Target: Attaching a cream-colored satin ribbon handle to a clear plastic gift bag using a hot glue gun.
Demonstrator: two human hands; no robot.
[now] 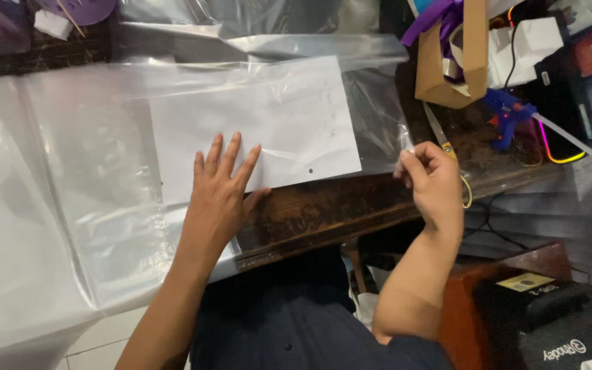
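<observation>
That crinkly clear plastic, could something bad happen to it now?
Maybe. The right hand pinches only the corner of the clear plastic sheet, so a tug could tear or crease it. The left hand presses flat on the white paper under it, yet the slick sheet could still slide, and much of it hangs over the table edge. The scissors lie right beside the right hand and could snag the plastic or nick a finger.

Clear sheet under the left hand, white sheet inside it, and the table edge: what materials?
Clear sheet: looks like thin plastic film, glossy, with wrinkles and glare. White sheet: likely paper, matte, flat, faint marks showing. Table: seemingly dark wood, worn, scuffed at the edge. Left hand presses flat on the film.
</observation>
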